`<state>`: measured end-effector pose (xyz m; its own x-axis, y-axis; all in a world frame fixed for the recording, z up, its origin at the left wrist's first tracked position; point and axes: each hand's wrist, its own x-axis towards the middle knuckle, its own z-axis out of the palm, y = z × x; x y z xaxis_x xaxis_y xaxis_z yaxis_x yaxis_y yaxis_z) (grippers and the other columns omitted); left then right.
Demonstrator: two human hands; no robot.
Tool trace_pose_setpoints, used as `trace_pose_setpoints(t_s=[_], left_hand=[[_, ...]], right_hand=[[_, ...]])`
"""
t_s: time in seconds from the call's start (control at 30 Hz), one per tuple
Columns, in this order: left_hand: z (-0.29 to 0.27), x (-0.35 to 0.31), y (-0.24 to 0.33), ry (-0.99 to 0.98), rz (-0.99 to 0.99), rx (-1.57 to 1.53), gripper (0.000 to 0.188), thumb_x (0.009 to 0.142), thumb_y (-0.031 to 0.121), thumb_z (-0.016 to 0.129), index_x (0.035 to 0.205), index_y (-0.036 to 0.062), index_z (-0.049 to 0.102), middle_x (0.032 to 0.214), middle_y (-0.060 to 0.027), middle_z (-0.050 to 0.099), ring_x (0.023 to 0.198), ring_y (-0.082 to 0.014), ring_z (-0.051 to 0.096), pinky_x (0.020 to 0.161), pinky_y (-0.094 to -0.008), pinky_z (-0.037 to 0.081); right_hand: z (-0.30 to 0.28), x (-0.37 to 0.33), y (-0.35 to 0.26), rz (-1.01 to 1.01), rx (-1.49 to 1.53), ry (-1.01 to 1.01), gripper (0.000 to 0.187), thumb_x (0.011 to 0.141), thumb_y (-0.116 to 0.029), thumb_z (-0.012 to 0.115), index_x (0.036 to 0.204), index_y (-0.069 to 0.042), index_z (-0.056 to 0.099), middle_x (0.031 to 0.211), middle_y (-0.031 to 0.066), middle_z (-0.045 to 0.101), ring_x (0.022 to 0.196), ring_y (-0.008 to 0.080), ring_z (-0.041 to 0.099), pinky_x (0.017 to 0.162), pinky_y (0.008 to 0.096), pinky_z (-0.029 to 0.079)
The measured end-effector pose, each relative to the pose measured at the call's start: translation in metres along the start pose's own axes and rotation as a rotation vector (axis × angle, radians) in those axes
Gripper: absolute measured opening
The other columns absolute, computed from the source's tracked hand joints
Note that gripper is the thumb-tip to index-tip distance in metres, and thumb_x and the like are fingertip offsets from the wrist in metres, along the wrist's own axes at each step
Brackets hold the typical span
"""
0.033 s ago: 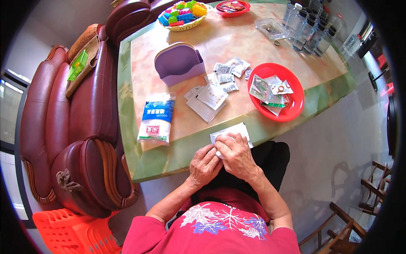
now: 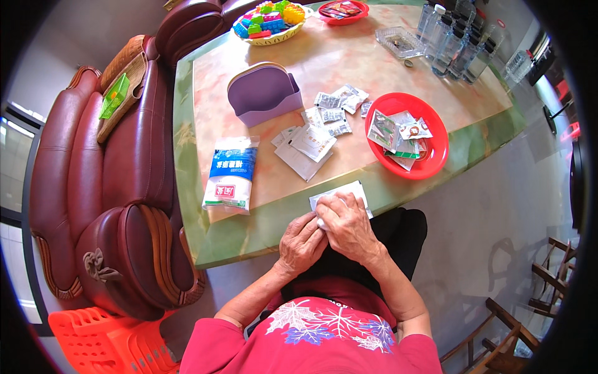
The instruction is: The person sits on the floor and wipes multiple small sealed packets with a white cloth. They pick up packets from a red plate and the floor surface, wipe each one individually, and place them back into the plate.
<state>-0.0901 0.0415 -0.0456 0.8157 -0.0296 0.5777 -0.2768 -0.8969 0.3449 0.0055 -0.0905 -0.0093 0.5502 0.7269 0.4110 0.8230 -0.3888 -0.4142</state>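
At the table's near edge, a white sachet [image 2: 357, 189] lies under and between my hands. My right hand [image 2: 350, 229] has its fingers bent over the sachet, pinching it. Against those fingertips rests my left hand [image 2: 303, 244], its fingers pressed together on the sachet's near end. The fingers hide much of the sachet. Beyond my hands lies a loose group of flat white packets [image 2: 305, 153] and small printed sachets [image 2: 333, 115]. To the right, a red oval plate [image 2: 441, 146] holds several sachets.
A blue-and-white bag [image 2: 232, 171] lies left on the table, near a purple container [image 2: 265, 100]. Farther back stand a basket of toy blocks [image 2: 274, 38], a small red dish [image 2: 339, 20], a clear tray [image 2: 395, 43] and several bottles [image 2: 448, 53]. A sofa [image 2: 134, 156] borders the left.
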Motion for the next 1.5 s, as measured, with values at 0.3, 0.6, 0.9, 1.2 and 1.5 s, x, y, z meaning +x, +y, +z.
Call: trace_pose_setpoints(t_s=[0.3, 0.6, 0.9, 1.2, 1.5], left_hand=[[-0.001, 0.006, 0.004, -0.004, -0.088, -0.036, 0.02, 0.078, 0.008, 0.074, 0.097, 0.0069, 0.066, 0.115, -0.0053, 0.068, 0.11, -0.0257, 0.063, 0.093, -0.0384, 0.047], [-0.002, 0.023, 0.023, 0.021, -0.163, -0.078, 0.04, 0.071, 0.002, 0.072, 0.109, 0.0087, 0.062, 0.126, -0.0069, 0.062, 0.124, -0.034, 0.053, 0.104, -0.0433, 0.039], [0.021, 0.021, 0.023, -0.052, -0.041, -0.069, 0.033, 0.078, 0.01, 0.072, 0.111, 0.0099, 0.065, 0.124, -0.0065, 0.062, 0.124, -0.0259, 0.055, 0.102, -0.0431, 0.04], [0.011, 0.028, 0.023, -0.021, -0.1, -0.086, 0.026, 0.078, 0.006, 0.074, 0.102, 0.0137, 0.069, 0.121, -0.0079, 0.06, 0.119, -0.0319, 0.053, 0.099, -0.0436, 0.041], [0.016, 0.019, 0.035, 0.019, -0.055, -0.072, 0.043, 0.075, 0.005, 0.072, 0.116, 0.0126, 0.064, 0.123, -0.0081, 0.057, 0.116, -0.0295, 0.052, 0.099, -0.0416, 0.039]], right_hand=[[-0.001, 0.01, 0.038, 0.14, -0.159, 0.009, 0.036, 0.075, -0.015, 0.069, 0.11, -0.01, 0.063, 0.119, 0.0046, 0.061, 0.113, 0.0255, 0.052, 0.092, 0.0414, 0.039], [-0.005, -0.043, 0.039, 0.232, -0.338, 0.217, 0.049, 0.072, -0.009, 0.068, 0.12, -0.004, 0.06, 0.123, 0.0077, 0.056, 0.111, 0.0291, 0.051, 0.091, 0.0405, 0.042], [-0.004, -0.009, 0.037, 0.141, -0.041, 0.206, 0.047, 0.072, -0.005, 0.066, 0.118, -0.001, 0.06, 0.121, 0.0111, 0.058, 0.112, 0.0332, 0.05, 0.099, 0.043, 0.041], [-0.028, -0.052, 0.038, 0.103, -0.038, 0.098, 0.047, 0.073, -0.003, 0.069, 0.119, -0.001, 0.061, 0.126, 0.01, 0.058, 0.115, 0.0314, 0.051, 0.097, 0.0421, 0.044], [-0.057, -0.033, 0.041, 0.146, 0.205, 0.144, 0.045, 0.074, 0.003, 0.065, 0.119, -0.002, 0.059, 0.123, 0.0129, 0.059, 0.11, 0.035, 0.053, 0.099, 0.0439, 0.043]])
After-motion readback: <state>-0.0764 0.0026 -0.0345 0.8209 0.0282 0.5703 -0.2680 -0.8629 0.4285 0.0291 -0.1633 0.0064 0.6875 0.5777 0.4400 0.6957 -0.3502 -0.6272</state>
